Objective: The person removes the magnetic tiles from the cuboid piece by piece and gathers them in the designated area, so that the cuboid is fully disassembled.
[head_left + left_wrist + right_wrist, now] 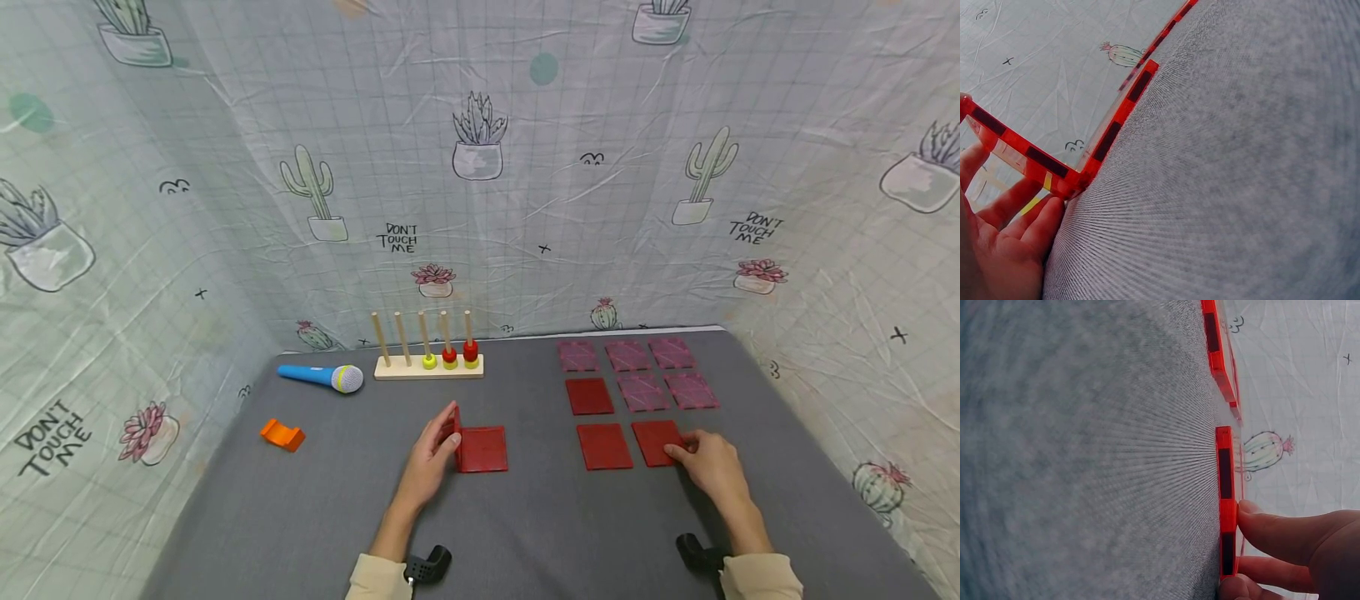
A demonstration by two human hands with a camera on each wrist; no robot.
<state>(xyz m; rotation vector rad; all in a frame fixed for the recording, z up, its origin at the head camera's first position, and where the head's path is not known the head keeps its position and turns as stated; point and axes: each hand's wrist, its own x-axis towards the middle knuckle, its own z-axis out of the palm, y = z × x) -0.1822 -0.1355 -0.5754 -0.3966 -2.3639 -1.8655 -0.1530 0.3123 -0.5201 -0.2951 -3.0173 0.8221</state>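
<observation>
In the head view my left hand (429, 463) holds a red square magnetic tile (457, 425) upright, thumb on one face and fingers behind. The tile's lower edge meets a flat red tile (483, 450); the left wrist view shows their magnet-lined edges (1107, 140) touching at a corner. Over on the right, my right hand (712, 467) pinches another red tile (654, 442) by its right edge. That tile (1227, 500) lies on the table, the thumb on its top face and fingers at its side. Just left of it lies another flat red tile (604, 447).
Behind these are a red tile (588, 397) and several pinkish-purple tiles (628, 356). A wooden peg stand (390, 372) with red and yellow beads stands at the back. A blue toy microphone (318, 377) and an orange curved block (282, 435) lie on the left of the grey table (540, 525).
</observation>
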